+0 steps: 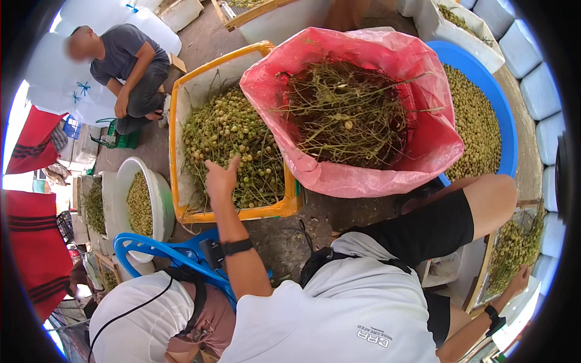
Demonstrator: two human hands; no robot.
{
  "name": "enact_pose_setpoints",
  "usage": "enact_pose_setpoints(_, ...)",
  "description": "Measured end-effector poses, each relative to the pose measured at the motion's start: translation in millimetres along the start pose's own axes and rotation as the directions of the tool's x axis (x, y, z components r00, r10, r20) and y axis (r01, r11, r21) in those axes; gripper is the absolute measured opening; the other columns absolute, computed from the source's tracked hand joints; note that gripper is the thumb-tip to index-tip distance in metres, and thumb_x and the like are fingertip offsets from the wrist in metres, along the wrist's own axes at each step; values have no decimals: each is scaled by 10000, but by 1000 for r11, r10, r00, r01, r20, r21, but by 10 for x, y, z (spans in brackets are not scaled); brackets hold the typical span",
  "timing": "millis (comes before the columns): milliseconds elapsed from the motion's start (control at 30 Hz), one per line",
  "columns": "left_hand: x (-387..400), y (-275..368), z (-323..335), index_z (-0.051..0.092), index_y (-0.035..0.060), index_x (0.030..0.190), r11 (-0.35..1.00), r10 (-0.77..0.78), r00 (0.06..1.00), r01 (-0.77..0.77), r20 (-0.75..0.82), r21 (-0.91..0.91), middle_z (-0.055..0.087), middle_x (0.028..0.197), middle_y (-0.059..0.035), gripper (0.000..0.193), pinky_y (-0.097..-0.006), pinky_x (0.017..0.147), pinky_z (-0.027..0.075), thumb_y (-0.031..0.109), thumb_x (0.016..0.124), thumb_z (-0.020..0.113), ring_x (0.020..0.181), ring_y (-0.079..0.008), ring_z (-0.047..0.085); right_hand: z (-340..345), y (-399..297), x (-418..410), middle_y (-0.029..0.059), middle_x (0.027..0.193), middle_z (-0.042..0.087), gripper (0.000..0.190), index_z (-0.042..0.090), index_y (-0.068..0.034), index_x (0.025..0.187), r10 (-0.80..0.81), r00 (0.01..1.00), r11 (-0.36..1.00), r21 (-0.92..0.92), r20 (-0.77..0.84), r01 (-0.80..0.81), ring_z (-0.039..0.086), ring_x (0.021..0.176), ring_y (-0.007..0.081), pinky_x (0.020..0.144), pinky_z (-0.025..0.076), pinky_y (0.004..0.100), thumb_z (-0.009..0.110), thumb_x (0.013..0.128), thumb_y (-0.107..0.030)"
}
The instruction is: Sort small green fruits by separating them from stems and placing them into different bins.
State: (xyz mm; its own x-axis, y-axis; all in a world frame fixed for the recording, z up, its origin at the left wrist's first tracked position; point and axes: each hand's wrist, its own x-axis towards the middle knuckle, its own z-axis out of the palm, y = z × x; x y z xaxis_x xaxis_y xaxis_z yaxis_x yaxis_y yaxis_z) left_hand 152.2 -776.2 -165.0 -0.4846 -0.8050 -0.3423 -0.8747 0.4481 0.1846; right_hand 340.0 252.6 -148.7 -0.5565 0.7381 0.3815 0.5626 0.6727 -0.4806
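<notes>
My left hand (221, 178) reaches over an orange-taped foam box (290, 199) heaped with small round green-yellow fruits on stems (240, 140). Its thumb and a finger are spread above the heap, with nothing held between them. At the far right, my right hand (519, 280) lies at the edge of a pile of fruits on stems (513, 249) on a wood-framed tray (476, 290); whether it grips any stems cannot be told. Before me a pink woven sack (354, 179) stands wide, with bare green stems (349, 113) inside.
Behind the sack, a blue basin (510, 118) holds loose fruits. Left of the foam box stands a white tub (159, 195) of fruits. A blue plastic chair (150, 245) is beside my left arm, with a person (145, 313) close by. Another person (131, 68) sits at upper left.
</notes>
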Motion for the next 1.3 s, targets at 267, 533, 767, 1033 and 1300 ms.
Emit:
enact_pose_setpoints(267, -128, 344, 600, 71, 117, 1573, 995, -85, 995, 87, -50, 43, 228, 1504, -378, 1190, -717, 1045, 269, 616, 744, 763, 1298, -657, 294, 28, -441, 251, 163, 1120, 702, 418, 562, 22, 1335, 6, 999, 993, 114, 33, -9, 662, 1037, 210, 921, 483, 306, 524, 1021, -252)
enact_pose_setpoints(533, 30, 671, 105, 175, 155, 1572, 917, 294, 916, -189, -273, 351, 261, 1564, -255, 1071, -700, 1115, 151, 415, 751, 813, 1464, -475, 157, 1, -528, 298, 165, 1200, 670, 410, 564, 16, 1332, -79, 994, 996, 41, 77, 76, 651, 1083, 218, 948, 474, 307, 516, 1022, -249)
enact_pose_setpoints(767, 759, 957, 841, 326, 261, 1528, 752, 593, 777, -440, -213, 491, 205, 1605, -212, 915, -687, 1140, 115, 174, 729, 765, 1484, -451, 128, 13, -600, 159, 147, 1151, 692, 411, 598, 20, 1294, -105, 991, 993, 53, 83, 101, 670, 1029, 217, 915, 490, 320, 546, 1002, -265)
enact_pose_setpoints(1033, 1434, 589, -271, 420, 386, 1466, 965, 183, 945, -120, -272, 232, 238, 1600, -141, 854, -725, 1108, 225, 243, 736, 840, 1456, -446, 217, -242, -772, 322, 135, 1153, 686, 403, 578, -6, 1314, 25, 995, 996, -90, 96, -16, 657, 1042, 218, 878, 491, 310, 537, 1011, -268)
enact_pose_setpoints(1300, 1426, 348, -244, 379, 361, 1491, 968, 226, 939, -188, -260, 165, 332, 1547, -170, 872, -662, 1039, 390, 337, 754, 843, 1383, -429, 372, 10, -613, 201, 178, 1178, 665, 428, 557, 41, 1325, -42, 987, 999, -25, 157, 46, 658, 1046, 215, 919, 488, 304, 538, 1015, -254)
